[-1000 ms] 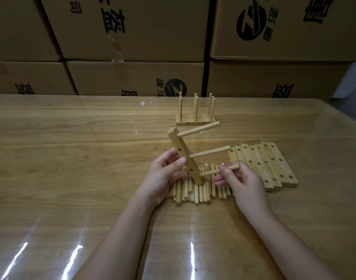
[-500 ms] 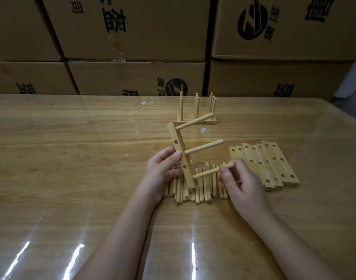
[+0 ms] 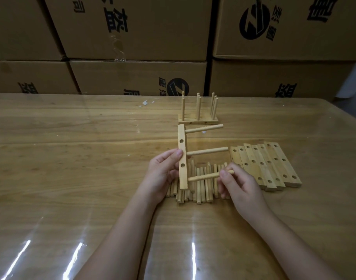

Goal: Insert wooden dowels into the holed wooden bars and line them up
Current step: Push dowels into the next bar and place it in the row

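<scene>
- The left hand (image 3: 163, 172) grips the held bar (image 3: 182, 154) at its lower half, with the thumb on the face toward the camera and the fingers curled behind it.
- The held bar stands almost upright, and two open holes show on its near face.
- The top dowel (image 3: 203, 128) and the middle dowel (image 3: 207, 151) stick out from the held bar's right side, both tilted slightly upward.
- The bottom dowel (image 3: 205, 176) meets the held bar near its lower end. The right hand (image 3: 241, 186) pinches its outer end between thumb and curled fingers.
- A pile of loose dowels (image 3: 201, 190) lies on the table (image 3: 72, 158) just behind and below the held bar's lower end.
- A row of holed bars (image 3: 270, 164) lies flat to the right of the held bar, beyond the right hand.
- Finished bars (image 3: 199, 121) with upright dowels stand just beyond the held bar's top end.
- Cardboard boxes (image 3: 132, 27) are stacked far behind the held bar, along the table's far edge.
</scene>
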Demonstrator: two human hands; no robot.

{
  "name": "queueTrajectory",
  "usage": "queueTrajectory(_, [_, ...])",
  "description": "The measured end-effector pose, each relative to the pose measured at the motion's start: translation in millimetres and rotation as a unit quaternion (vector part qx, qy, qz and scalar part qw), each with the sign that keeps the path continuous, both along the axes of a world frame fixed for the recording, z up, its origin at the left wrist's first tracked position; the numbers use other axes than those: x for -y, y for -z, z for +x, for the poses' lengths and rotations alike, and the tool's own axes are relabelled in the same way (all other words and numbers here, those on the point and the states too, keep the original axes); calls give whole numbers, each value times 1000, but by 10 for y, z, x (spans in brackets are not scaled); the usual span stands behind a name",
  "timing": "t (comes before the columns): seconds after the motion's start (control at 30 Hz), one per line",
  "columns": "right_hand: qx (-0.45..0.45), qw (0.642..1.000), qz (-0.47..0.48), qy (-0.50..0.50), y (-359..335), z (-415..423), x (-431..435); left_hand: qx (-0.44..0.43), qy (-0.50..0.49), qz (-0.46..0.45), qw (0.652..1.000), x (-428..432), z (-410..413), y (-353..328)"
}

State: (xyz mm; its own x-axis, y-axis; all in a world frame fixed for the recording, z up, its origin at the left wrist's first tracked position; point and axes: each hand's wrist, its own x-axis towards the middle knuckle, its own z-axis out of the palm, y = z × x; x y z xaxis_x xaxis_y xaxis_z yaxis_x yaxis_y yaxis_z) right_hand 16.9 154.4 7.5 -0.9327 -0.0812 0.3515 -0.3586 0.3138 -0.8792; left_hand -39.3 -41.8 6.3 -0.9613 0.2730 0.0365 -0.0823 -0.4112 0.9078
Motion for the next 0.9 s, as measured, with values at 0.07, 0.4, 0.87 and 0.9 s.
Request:
queueTrajectory(0.07, [7, 1000, -4, -15, 8, 10, 29, 8, -2, 4, 1000, 8, -7, 5])
queueTrajectory(0.4, [-17, 1000, 4, -7, -30, 43, 68, 27, -7, 17, 999, 8, -3, -6])
queueTrajectory(0.87, [-30, 999, 38, -10, -32, 39, 51, 42, -34, 14, 998, -20, 13, -56])
queueTrajectory(0.9, [-29, 999, 39, -11, -32, 38, 52, 43, -32, 17, 998, -20, 16, -59])
